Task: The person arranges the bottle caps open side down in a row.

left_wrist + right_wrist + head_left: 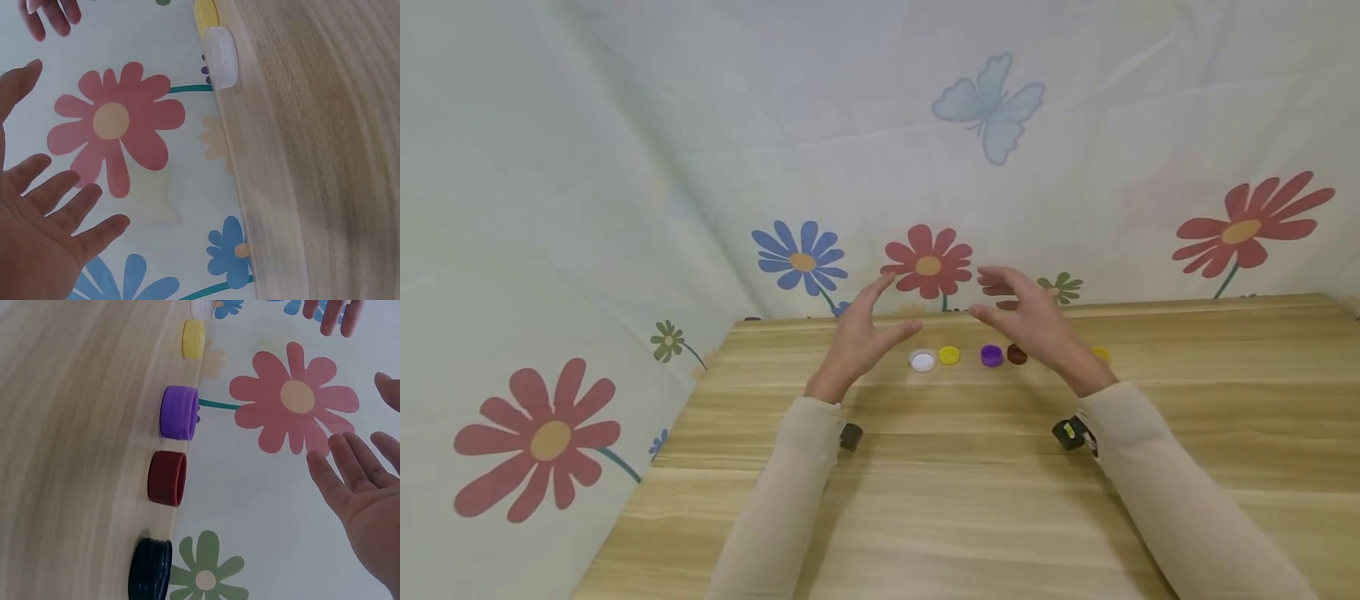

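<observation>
Both hands hover over the table, palms toward each other, fingers apart and holding nothing. My left hand [856, 343] is nearest a white cap [922, 361] in the head view. My right hand [1037, 325] is raised above a purple cap [992, 357] and a dark red cap [1017, 355], overlapping the red one's edge there. Between the white and purple caps lies a yellow cap [950, 356]. The right wrist view also has a black cap [150, 570] at the end of the row. Another yellow piece [1101, 353] peeks out beyond the right wrist.
The wood-grain table [955, 500] runs back to a pale cloth backdrop [850, 100] printed with flowers and a butterfly. A small black device [850, 437] sits at the left wrist, and a similar device [1070, 433] at the right.
</observation>
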